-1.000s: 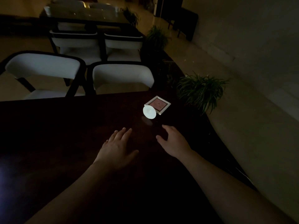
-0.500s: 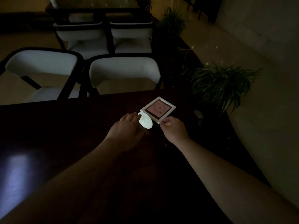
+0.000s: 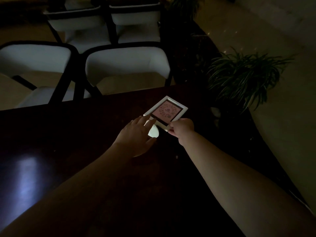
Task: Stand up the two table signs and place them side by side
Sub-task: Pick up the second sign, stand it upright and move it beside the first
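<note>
A square white-framed table sign (image 3: 166, 111) with a pink face lies near the far right corner of the dark table (image 3: 85, 130). My right hand (image 3: 182, 130) pinches its near corner. A small round white sign (image 3: 153, 132) lies just in front of the frame. Its left part is covered by my left hand (image 3: 136, 134), whose spread fingertips rest on it and reach the frame's near-left edge. The room is very dark, so fine detail of the grip is hard to see.
Two white chairs (image 3: 126, 65) (image 3: 32, 65) with dark frames stand at the table's far edge, with two more behind. A leafy potted plant (image 3: 242, 77) sits on the floor past the table's right corner. The table's right edge runs diagonally close to my right arm.
Both hands have reached forward from the open table to the signs. My right hand has taken the frame's corner and my left hand has come down over the round sign. The view has dropped closer.
</note>
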`<state>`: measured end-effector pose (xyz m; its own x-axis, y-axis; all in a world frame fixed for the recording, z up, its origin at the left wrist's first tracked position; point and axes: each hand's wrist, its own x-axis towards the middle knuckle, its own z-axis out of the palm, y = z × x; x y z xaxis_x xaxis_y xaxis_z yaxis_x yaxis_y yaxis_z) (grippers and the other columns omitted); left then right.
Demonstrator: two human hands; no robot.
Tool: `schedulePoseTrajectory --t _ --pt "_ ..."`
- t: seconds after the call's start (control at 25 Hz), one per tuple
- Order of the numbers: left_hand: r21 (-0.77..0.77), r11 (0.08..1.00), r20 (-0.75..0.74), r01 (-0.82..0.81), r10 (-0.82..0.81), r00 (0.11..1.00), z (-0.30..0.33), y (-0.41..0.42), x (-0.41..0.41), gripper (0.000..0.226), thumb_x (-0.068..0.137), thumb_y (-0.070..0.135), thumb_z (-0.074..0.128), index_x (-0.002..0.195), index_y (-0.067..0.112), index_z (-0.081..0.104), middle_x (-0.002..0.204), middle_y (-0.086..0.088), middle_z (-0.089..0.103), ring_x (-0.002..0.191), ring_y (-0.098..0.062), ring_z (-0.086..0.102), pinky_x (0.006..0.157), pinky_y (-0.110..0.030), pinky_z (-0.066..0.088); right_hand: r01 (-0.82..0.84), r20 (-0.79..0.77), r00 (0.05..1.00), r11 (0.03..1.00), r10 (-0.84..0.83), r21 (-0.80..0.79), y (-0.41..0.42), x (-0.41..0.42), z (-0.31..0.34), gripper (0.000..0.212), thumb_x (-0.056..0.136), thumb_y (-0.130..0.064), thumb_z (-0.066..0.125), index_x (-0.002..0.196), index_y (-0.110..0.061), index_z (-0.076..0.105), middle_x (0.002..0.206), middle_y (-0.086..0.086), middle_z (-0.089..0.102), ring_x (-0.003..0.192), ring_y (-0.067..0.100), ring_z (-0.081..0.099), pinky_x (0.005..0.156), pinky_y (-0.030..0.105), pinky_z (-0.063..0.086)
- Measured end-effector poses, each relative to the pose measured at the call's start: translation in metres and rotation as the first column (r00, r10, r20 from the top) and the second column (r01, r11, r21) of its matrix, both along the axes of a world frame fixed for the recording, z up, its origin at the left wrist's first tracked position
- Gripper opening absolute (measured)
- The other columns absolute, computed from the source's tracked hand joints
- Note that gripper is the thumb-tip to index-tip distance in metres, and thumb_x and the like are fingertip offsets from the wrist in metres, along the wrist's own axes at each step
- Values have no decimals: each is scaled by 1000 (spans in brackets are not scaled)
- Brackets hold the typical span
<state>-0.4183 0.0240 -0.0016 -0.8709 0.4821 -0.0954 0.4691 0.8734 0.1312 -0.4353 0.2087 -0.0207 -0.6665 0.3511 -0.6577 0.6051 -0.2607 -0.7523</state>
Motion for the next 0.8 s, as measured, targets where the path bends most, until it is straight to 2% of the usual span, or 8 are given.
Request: schedulePoseTrajectory --t 0.12,0.2,0.28,0.4,0.48,0.68,0.8 --pt "17 1000 -17 8 -8 1000 -3 -6 8 78 91 59 52 152 28 15 162 -9 21 147 -30 22 113 -49 26 45 51 998 998 -44 -35 -4 -2 0 12 88 6 67 100 3 68 101 21 71 74 24 69 58 28 58" --pt "39 999 -26 17 -16 1000 -4 -13 18 77 91 58 52 152 27 16 160 -9 25 145 -30 26 113 -48 29 -17 21 1000 999 18 -45 -5 0 0 13 88 8 65 95 -2 68 102 19 71 83 25 70 64 31 60" --pt "84 996 -17 5 -3 1000 -4 -23 32 76 91 56 54 151 26 19 158 -8 30 143 -29 31 111 -47 32 -120 -42 992 992 119 -34 -8 5 1 23 88 9 64 91 -14 66 108 15 71 94 26 70 71 35 60" --pt "135 991 -8 -3 4 1000 -5 -35 56 73 90 54 55 150 27 23 154 -5 36 139 -27 36 107 -43 37 -177 -104 979 984 177 3 -18 13 6 36 87 10 64 112 -15 62 115 11 68 105 28 67 84 44 59" --pt "148 989 0 0 0 1000 -7 -43 69 70 90 53 55 148 29 25 152 -4 38 138 -25 38 106 -41 37 -216 -134 965 973 224 76 -27 20 12 46 87 9 62 124 -17 56 115 7 67 104 25 67 85 45 59" --pt "142 989 50 33 -40 998 -13 -60 101 66 89 54 53 146 31 26 153 -2 36 138 -22 36 107 -39 36 -287 -221 911 921 348 264 -48 48 29 55 85 8 65 129 -23 53 105 1 68 97 18 68 79 40 60" --pt "143 989 65 20 -30 997 -16 -66 118 67 90 53 54 145 30 26 154 -3 33 138 -23 36 108 -40 36 -308 -248 886 897 392 317 -55 68 35 54 86 6 66 128 -25 52 110 1 69 101 19 67 83 42 59"
